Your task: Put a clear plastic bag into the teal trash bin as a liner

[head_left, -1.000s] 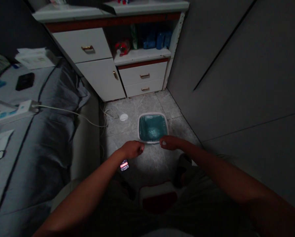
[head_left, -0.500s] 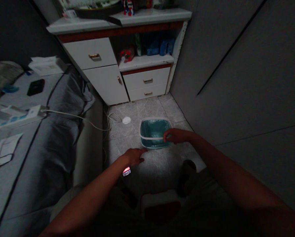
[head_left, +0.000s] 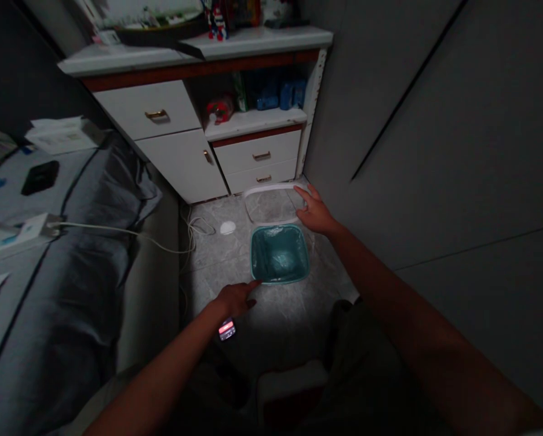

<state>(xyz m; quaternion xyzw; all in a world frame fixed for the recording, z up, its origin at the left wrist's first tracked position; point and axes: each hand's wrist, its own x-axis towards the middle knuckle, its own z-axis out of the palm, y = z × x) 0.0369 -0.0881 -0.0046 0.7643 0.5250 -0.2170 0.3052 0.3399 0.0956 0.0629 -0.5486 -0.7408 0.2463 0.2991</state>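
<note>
You stand on grey marbled floor tiles [head_left: 217, 254] in a narrow, dim room; grey wardrobe doors [head_left: 417, 133] run along your right, a white cabinet with brass-handled drawers [head_left: 176, 130] stands ahead, and a bed with rumpled grey bedding [head_left: 94, 242] lies on your left.

Your right hand [head_left: 316, 211] is open, its fingers [head_left: 302, 192] spread and reaching the right edge of a white plastic square frame [head_left: 271, 188]; it holds nothing that you can see. Your left hand [head_left: 236, 298] is also empty, its fingers [head_left: 251, 286] extended, just short of the near corner of a square bin with a teal liner [head_left: 279, 254]; a smartwatch [head_left: 226, 330] glows on that wrist.

The bin stands upright on the tiles between your hands, with the frame lying just beyond it, almost touching; a small white disc [head_left: 228, 227] and loose white cable [head_left: 194, 227] lie to its left; nothing stands between your hands and the bin; a pale object [head_left: 289, 384] near your feet is too dark to identify.
</note>
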